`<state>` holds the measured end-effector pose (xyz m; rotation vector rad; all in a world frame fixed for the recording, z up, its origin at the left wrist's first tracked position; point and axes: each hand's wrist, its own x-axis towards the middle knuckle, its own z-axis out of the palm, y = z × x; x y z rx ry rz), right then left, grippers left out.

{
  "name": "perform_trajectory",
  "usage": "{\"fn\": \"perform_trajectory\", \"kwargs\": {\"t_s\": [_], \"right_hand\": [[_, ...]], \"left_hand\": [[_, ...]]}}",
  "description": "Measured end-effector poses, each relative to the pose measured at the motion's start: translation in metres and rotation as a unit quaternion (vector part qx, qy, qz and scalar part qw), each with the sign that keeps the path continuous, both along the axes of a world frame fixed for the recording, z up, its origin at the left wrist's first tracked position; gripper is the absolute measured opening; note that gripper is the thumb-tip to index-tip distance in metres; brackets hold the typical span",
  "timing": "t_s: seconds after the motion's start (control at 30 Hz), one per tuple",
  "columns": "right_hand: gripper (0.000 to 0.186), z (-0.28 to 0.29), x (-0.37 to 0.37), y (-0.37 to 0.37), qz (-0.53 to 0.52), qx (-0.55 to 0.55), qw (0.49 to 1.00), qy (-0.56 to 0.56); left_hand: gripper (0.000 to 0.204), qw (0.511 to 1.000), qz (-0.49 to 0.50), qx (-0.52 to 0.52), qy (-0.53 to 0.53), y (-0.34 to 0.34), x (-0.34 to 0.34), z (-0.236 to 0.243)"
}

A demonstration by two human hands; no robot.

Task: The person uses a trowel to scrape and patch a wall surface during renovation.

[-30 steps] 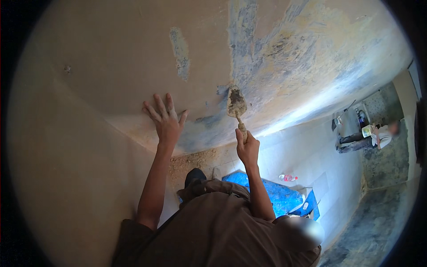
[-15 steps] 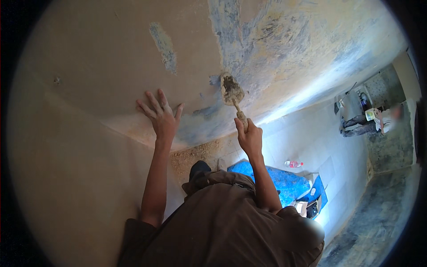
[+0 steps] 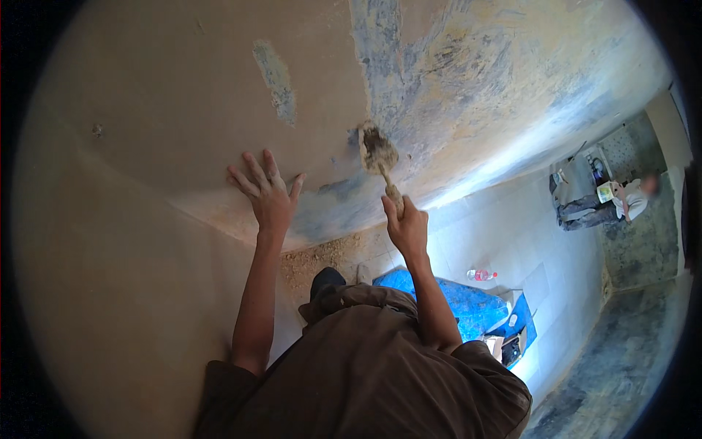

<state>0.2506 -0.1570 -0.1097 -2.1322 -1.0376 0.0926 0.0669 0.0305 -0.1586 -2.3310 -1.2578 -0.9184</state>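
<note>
My left hand [image 3: 270, 199] lies on the wall with its fingers spread, holding nothing. To its right, my right hand [image 3: 408, 228] grips the handle of a trowel [image 3: 379, 150]. The blade points up and is crusted with dried plaster; its tip is at the edge where the smooth tan coat meets a rough grey-blue area. Above my left hand the wall [image 3: 175, 80] shows a narrow scraped patch [image 3: 276, 82]. A larger rough, mottled area [image 3: 468, 66] spreads up and right of the trowel. Whether the blade presses on the wall I cannot tell.
Crumbled debris [image 3: 314, 260] lies along the foot of the wall. A blue sheet [image 3: 468, 301] covers floor to my right, with an open box [image 3: 510, 345] on it and a plastic bottle [image 3: 481, 275] beside it. Farther right, a person [image 3: 607, 205] holds a light-coloured container [image 3: 605, 192].
The trowel and my right hand have shifted slightly left. My left hand keeps its place on the wall. The view has tilted a little.
</note>
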Motion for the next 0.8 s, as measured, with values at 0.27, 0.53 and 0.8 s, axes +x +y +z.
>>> {"fn": "perform_trajectory", "kwargs": {"t_s": [0.27, 0.53, 0.8], "right_hand": [[0.042, -0.014, 0.007, -0.009, 0.010, -0.021, 0.999, -0.031], [0.044, -0.017, -0.001, -0.011, 0.027, 0.011, 0.999, -0.034], [0.047, -0.016, -0.001, -0.009, 0.022, -0.006, 0.999, -0.044]], "left_hand": [[0.095, 1.000, 0.008, -0.018, -0.002, -0.002, -0.002, 0.001], [0.095, 1.000, 0.015, -0.002, -0.005, -0.003, -0.006, 0.004], [0.085, 0.999, 0.005, -0.023, -0.031, -0.002, -0.005, 0.004]]}}
